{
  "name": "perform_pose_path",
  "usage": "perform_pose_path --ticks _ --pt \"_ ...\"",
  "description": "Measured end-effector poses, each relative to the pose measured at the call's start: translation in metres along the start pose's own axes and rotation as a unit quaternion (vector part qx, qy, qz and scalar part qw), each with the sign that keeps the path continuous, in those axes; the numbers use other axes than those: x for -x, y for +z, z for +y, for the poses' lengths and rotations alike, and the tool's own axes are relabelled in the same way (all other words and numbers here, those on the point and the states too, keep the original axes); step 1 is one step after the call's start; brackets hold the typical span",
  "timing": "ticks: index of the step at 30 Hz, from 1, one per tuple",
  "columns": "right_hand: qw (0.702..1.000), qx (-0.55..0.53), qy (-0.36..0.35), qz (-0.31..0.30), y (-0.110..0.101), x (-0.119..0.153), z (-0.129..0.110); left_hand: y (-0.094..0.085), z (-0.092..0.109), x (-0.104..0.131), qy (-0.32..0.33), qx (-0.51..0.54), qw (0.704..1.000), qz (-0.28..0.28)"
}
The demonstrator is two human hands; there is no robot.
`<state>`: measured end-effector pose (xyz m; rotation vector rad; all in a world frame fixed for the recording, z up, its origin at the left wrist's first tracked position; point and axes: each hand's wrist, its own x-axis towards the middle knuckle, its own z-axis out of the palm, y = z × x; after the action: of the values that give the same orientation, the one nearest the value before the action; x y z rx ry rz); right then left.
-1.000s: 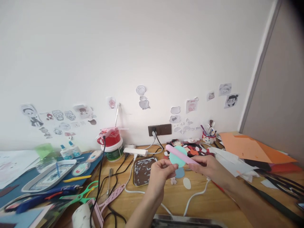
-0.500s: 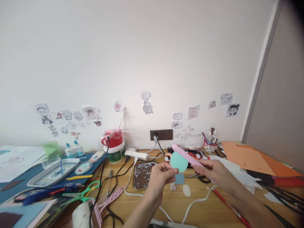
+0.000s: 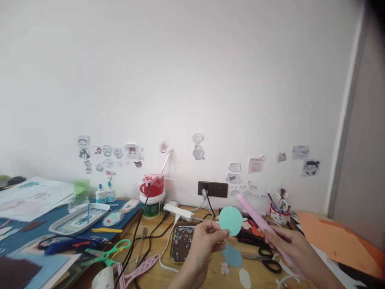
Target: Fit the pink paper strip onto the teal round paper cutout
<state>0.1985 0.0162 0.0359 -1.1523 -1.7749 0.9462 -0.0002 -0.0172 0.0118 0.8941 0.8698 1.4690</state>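
Head view, left hand (image 3: 207, 241): raised above the surface (image 3: 186, 273), fingertips pinched on the lower left edge of a teal paper circle (image 3: 230, 220), holding it upright and facing the camera.
Head view, right hand (image 3: 290, 245): closed around the lower part of a pink strip (image 3: 258, 222), which slants up and left; its top end sits just right of the circle and, as far as can be told, apart from it.
Step in hand: judging by the pose, the circle and the strip are being lined up against each other in mid-air.
Next move calls for: bringing the strip's end onto the circle squarely, with the pinch kept light so the paper stays flat.
Nearby on the surface: black scissors (image 3: 264, 259), a blue cutout (image 3: 232, 255), a dark tray (image 3: 182, 243) and green scissors (image 3: 110, 253) further left.
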Motion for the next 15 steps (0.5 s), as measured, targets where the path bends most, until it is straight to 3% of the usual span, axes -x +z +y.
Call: perform_pose_path --ticks 4,9,15 --pt "1.0 0.014 -0.01 -0.017 0.008 -0.004 0.005 -0.001 -0.001 -0.007 -0.019 -0.009 1.0 0.019" --pt "0.994 0.047 -0.026 -0.092 0.022 0.0 -0.004 0.002 -0.008 -0.009 -0.039 -0.028 0.999 0.012" --pt "0.991 0.031 -0.044 -0.12 0.021 0.004 -0.015 0.004 -0.009 -0.004 -0.035 -0.025 0.999 0.004"
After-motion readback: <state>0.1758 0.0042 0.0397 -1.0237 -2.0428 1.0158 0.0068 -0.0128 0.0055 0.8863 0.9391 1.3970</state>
